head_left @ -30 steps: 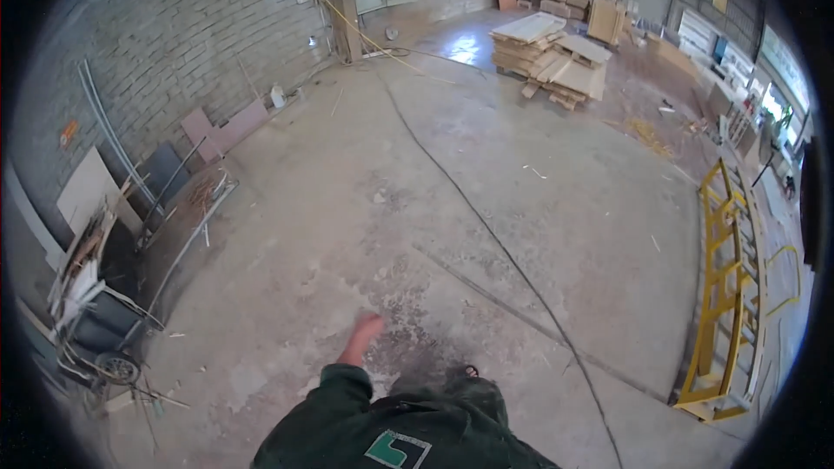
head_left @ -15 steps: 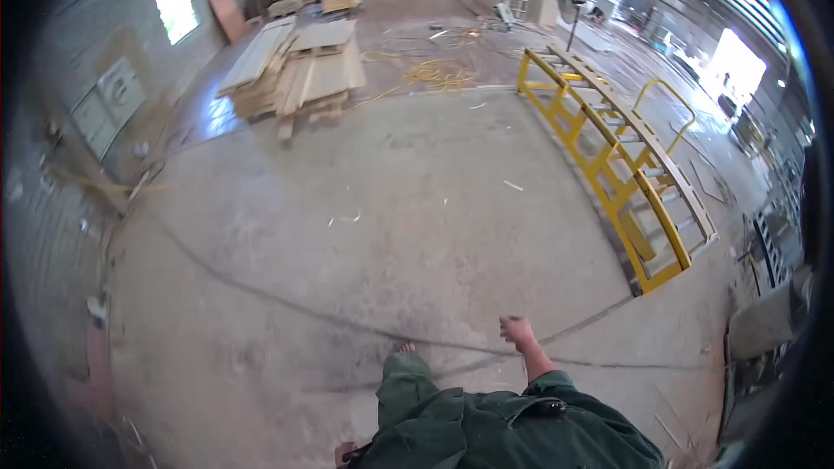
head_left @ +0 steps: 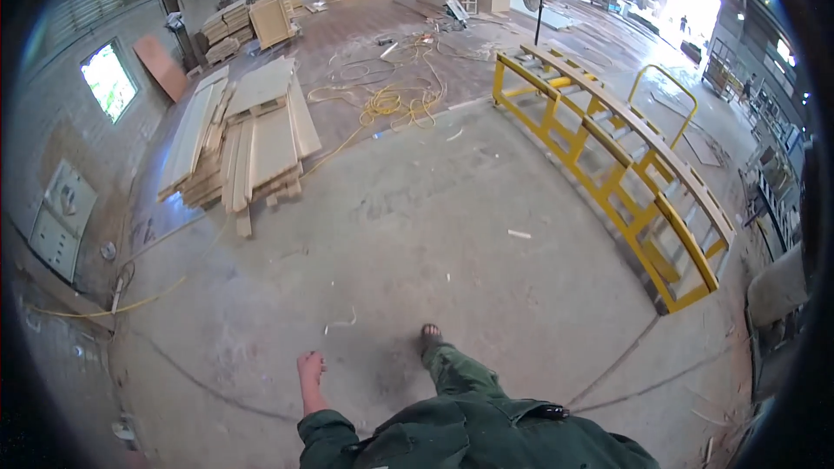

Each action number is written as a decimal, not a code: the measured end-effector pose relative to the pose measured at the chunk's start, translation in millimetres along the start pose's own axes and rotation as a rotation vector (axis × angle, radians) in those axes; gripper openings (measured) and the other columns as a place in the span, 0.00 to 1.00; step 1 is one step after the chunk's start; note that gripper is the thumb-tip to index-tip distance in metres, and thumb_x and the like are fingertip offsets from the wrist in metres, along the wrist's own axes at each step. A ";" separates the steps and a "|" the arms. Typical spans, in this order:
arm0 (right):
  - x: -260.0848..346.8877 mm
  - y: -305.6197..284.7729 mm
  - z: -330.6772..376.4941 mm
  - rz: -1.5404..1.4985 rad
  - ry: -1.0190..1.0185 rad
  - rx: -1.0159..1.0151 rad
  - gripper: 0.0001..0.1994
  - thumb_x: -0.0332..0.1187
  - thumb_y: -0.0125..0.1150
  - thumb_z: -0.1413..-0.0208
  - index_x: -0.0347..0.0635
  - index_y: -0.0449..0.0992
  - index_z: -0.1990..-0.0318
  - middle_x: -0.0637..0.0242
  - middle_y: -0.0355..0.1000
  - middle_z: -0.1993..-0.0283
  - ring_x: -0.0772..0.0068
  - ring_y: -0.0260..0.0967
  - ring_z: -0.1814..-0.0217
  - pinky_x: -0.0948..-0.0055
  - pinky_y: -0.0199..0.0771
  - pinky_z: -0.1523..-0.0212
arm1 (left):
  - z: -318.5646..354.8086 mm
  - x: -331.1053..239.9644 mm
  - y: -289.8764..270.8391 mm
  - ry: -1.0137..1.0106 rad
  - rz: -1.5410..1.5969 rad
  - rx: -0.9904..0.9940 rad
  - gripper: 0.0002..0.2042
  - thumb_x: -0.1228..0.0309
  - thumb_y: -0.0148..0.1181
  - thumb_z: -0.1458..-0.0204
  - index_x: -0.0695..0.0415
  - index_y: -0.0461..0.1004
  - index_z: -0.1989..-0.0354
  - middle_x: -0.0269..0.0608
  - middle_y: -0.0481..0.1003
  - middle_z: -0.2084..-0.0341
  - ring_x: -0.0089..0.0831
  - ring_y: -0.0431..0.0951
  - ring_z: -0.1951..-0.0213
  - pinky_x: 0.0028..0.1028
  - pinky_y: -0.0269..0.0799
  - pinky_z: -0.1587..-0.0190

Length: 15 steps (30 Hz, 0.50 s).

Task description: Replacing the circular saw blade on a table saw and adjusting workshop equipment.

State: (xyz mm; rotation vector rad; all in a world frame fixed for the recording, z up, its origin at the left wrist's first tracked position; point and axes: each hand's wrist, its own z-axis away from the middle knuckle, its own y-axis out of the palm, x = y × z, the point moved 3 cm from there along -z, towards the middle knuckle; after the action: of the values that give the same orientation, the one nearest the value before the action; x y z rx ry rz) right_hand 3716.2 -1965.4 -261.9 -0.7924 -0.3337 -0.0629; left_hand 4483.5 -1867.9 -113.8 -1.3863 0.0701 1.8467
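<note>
**Left hand swung forward, nothing seen in it; wood stack and yellow frame brought nearer in view**

The bare left hand (head_left: 311, 366) is now held out in front of the dark green sleeve (head_left: 326, 430), over the grey concrete floor (head_left: 400, 234). Its fingers appear loosely curled in, and nothing is seen in them. Half a second ago the right hand was the one stretched forward; it is now out of view, so the state of its fingers cannot be told. One foot (head_left: 430, 330), toes showing, has been brought forward below a green trouser leg (head_left: 465, 371). From this alternation, walking is judged to be under way.

Nearest to the left hand, but apart from it, a thin curled pale strip (head_left: 343, 324) is seen on the floor. Farther ahead on the left, a stack of pale flat wooden boards (head_left: 265, 148) is shown larger and lower than half a second ago, which suggests that it has been approached. On the right, a long yellow metal frame with crosswise rollers (head_left: 606, 141) is stood on the floor. Beyond, between the two, a tangled yellow cord (head_left: 387, 104) is spread. Neither boards nor frame are touched by the left hand.
</note>
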 end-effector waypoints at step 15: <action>584.9 -594.3 -615.1 -1.084 -0.019 -0.364 0.22 0.42 0.61 0.43 0.33 0.79 0.49 0.65 0.75 0.73 0.76 0.70 0.76 0.72 0.68 0.75 | -287.9 -105.9 96.4 0.293 -0.261 0.275 0.15 0.55 0.63 0.54 0.57 0.80 0.71 0.43 0.79 0.73 0.38 0.81 0.65 0.40 0.74 0.65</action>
State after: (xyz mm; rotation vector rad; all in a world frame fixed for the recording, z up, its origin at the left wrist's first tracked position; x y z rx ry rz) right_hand 4329.1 -2778.4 -68.9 -0.8901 -0.7536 -1.1581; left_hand 4655.9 -2131.4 -179.2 -1.3876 0.2694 1.3560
